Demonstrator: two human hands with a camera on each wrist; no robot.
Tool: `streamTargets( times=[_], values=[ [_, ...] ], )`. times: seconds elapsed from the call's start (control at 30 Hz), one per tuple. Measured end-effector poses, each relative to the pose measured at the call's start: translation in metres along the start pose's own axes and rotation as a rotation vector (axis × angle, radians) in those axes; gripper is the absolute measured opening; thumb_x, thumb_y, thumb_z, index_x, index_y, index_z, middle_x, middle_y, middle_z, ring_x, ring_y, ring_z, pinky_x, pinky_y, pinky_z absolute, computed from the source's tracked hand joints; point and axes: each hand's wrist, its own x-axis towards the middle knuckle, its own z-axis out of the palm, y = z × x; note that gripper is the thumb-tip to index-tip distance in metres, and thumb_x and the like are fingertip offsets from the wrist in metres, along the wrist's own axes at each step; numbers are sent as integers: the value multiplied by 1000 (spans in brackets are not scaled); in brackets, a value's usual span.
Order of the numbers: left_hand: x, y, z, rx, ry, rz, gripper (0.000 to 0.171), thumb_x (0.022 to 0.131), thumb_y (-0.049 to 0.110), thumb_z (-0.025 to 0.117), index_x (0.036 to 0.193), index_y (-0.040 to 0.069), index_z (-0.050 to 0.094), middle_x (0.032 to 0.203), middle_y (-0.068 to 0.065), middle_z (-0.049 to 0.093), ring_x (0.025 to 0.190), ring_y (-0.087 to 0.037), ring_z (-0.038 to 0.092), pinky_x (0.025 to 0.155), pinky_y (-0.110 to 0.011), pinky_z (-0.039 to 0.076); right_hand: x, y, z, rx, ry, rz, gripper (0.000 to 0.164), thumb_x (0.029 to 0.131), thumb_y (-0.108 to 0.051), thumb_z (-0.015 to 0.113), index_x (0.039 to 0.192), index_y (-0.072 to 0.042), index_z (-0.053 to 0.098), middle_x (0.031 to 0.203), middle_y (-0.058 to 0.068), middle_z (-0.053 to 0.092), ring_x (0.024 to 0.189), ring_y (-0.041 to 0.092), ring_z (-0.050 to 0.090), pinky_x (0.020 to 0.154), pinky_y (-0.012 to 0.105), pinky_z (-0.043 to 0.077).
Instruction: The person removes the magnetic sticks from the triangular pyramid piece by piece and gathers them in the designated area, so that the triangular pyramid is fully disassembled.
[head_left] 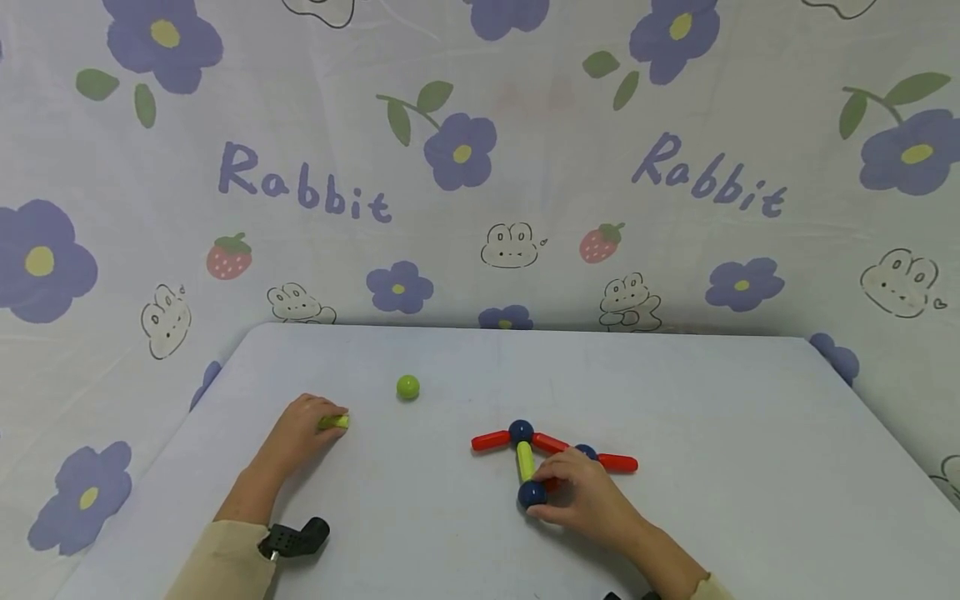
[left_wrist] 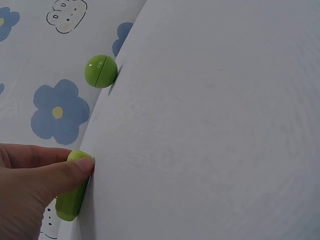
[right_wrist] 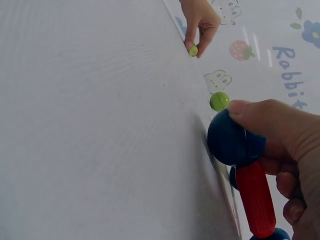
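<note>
My left hand point(head_left: 303, 433) pinches a lime-green magnetic rod point(left_wrist: 75, 197) at the left of the table. On the right, my right hand point(head_left: 588, 500) holds a dark blue ball point(head_left: 532, 494) between thumb and fingers. That ball is the lower corner of a joined figure of rods and balls. A lime-green rod point(head_left: 525, 462) runs from it up to another blue ball point(head_left: 521, 431). A red rod point(right_wrist: 256, 200) also leaves the held ball, mostly hidden by my fingers in the head view. A third blue ball point(head_left: 587, 452) is partly covered by the hand.
A loose lime-green ball point(head_left: 408, 387) sits on the white table point(head_left: 420, 533) toward the back, between the hands. Red rods point outward from the figure, one to the left point(head_left: 491, 442) and one to the right point(head_left: 618, 462). A patterned cloth point(head_left: 555, 192) hangs behind.
</note>
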Motion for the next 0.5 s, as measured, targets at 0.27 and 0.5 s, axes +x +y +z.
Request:
streamTargets(
  times=[0.27,0.5],
  values=[
    [0,0,-2,-6,-12,3,24,77,7,72,100,0,70,97,-13,69,96,-32,59,85,-45,47,14,-3,-10,-2,33,16,36,73,-29,79,102,-10,71,96,-1,67,86,12,55,71,20,50],
    [-1,-1,-1,-23,-7,-5,26,77,7,72,101,-1,69,98,-14,69,96,-32,59,85,-46,47,40,2,-20,-60,50,73,35,75,-23,78,106,-10,69,107,4,67,93,16,54,73,25,50]
  ],
)
